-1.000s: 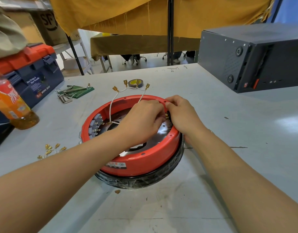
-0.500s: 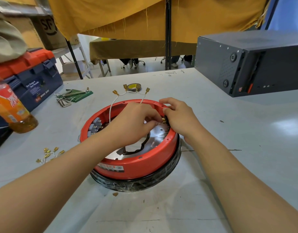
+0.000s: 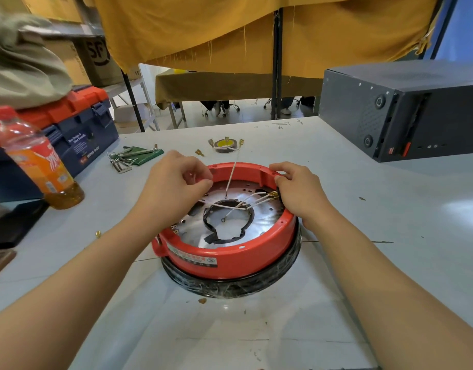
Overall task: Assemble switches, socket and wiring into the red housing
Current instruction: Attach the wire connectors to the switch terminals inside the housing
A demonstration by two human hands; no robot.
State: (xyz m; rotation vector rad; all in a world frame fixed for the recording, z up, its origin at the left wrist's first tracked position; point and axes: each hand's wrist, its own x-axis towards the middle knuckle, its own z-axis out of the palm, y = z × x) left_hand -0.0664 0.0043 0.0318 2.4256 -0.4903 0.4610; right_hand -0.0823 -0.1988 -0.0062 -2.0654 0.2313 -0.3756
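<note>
The round red housing (image 3: 230, 259) sits on a black wrapped base in the middle of the table, with a shiny metal plate inside. White wires (image 3: 246, 204) with brass terminals cross the plate and run to the right inner wall. My left hand (image 3: 174, 182) hovers over the housing's far left rim and pinches white wire between curled fingers. My right hand (image 3: 299, 193) grips the housing's right rim, thumb on top, beside the brass terminals (image 3: 274, 194). One wire (image 3: 234, 169) rises over the far rim.
An orange drink bottle (image 3: 40, 161) and a blue-and-red toolbox (image 3: 77, 129) stand at the left. Hex keys (image 3: 131, 156) and a tape roll (image 3: 226, 145) lie behind the housing. A dark grey case (image 3: 401, 110) fills the right rear. A loose brass terminal (image 3: 98, 233) lies at the left.
My left hand left the right inner wall and moved to the far left rim with wire in its fingers. My right hand stayed at the right rim. The camera view shifted.
</note>
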